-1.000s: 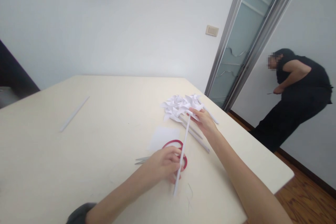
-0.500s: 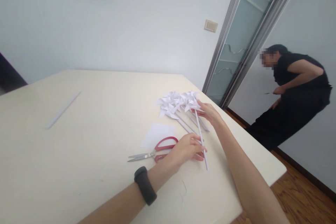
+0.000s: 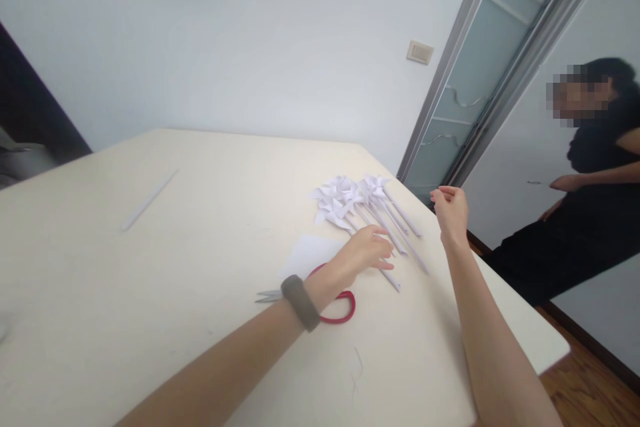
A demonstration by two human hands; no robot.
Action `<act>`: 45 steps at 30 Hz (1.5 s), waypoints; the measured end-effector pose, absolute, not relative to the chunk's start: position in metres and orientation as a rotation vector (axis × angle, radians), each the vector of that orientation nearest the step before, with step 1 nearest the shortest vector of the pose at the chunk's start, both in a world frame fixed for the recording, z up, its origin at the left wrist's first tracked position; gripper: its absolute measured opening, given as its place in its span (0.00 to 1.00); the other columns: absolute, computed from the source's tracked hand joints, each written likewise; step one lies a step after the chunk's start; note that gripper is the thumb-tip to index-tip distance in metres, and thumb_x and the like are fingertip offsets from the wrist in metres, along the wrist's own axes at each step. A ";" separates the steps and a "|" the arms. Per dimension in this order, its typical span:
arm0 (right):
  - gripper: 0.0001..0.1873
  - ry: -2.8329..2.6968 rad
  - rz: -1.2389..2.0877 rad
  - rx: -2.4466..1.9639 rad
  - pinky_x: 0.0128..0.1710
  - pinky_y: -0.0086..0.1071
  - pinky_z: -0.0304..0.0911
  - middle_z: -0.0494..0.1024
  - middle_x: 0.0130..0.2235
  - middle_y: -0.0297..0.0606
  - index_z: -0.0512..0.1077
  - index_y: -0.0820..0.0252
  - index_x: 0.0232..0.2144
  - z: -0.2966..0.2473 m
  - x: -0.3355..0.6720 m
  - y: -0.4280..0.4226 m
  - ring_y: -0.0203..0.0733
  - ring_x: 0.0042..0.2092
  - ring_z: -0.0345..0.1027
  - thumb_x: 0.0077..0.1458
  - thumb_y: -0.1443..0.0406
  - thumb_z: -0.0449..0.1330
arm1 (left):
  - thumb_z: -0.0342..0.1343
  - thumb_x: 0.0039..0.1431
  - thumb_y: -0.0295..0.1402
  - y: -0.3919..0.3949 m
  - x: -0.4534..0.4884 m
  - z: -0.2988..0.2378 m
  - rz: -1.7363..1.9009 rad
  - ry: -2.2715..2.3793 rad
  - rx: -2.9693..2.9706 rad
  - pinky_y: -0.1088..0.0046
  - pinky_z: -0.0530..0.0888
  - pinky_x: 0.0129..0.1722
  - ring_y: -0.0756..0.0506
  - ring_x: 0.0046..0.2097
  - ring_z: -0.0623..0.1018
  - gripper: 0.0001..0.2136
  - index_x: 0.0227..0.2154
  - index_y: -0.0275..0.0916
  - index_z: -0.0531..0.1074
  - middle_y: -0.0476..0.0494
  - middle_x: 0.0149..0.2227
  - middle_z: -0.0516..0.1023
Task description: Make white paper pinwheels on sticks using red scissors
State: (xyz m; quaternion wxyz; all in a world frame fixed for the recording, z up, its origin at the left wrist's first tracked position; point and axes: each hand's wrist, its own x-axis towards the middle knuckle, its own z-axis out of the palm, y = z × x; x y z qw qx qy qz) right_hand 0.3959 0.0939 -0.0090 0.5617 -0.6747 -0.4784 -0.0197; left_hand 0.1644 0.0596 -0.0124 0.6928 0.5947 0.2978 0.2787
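Observation:
Several white paper pinwheels [image 3: 345, 197] lie bunched on the table, their stick handles fanned toward me. My left hand [image 3: 367, 247] is over some of these sticks, its fingers apart and nothing gripped in it. My left forearm, with a dark watch on the wrist, crosses above red-handled scissors [image 3: 345, 310], hiding their middle. A white paper sheet [image 3: 307, 253] lies beside the scissors, partly covered by my left hand. To the right of the pinwheels, my right hand [image 3: 451, 213] is raised with its fingers curled in toward the thumb; nothing shows in it.
A single white paper stick [image 3: 150, 200] lies on the left part of the pale table [image 3: 225, 173]. Thin scraps [image 3: 358, 363] lie near the front. Beyond the right table edge, a person in black [image 3: 600, 153] leans by the wall, near a sliding glass door [image 3: 465, 93].
The pinwheel that both hands held now lies among the others. My right hand has let go and moved right and away; my left hand has opened. The view has shifted slightly.

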 end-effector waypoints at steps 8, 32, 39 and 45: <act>0.08 -1.530 0.012 -1.334 0.39 0.33 0.63 0.75 0.30 0.35 0.70 0.58 0.33 0.010 0.288 0.065 0.38 0.33 0.70 0.56 0.68 0.52 | 0.53 0.58 0.33 0.080 0.020 0.006 0.700 1.089 1.559 0.64 0.75 0.42 0.45 0.41 0.77 0.10 0.39 0.33 0.72 0.39 0.40 0.77; 0.12 -2.178 0.201 -1.543 0.36 0.36 0.60 0.75 0.37 0.45 0.72 0.61 0.36 -0.040 0.248 0.068 0.47 0.39 0.69 0.52 0.60 0.55 | 0.53 0.60 0.35 0.074 -0.023 -0.037 0.254 2.376 2.268 0.59 0.73 0.43 0.42 0.45 0.74 0.16 0.48 0.34 0.67 0.37 0.49 0.71; 0.06 -2.004 0.404 -1.554 0.31 0.31 0.56 0.74 0.28 0.36 0.71 0.60 0.27 -0.052 0.240 0.074 0.39 0.30 0.66 0.46 0.63 0.60 | 0.45 0.56 0.18 0.012 0.003 -0.037 0.304 1.978 2.537 0.58 0.71 0.39 0.35 0.46 0.72 0.11 0.36 0.31 0.71 0.31 0.40 0.72; 0.09 -1.808 0.526 -1.336 0.32 0.29 0.57 0.71 0.26 0.32 0.68 0.60 0.25 -0.016 0.221 0.048 0.36 0.31 0.64 0.52 0.60 0.57 | 0.49 0.60 0.35 0.022 -0.015 -0.013 0.603 1.588 2.506 0.61 0.68 0.51 0.39 0.57 0.66 0.20 0.55 0.39 0.60 0.37 0.57 0.65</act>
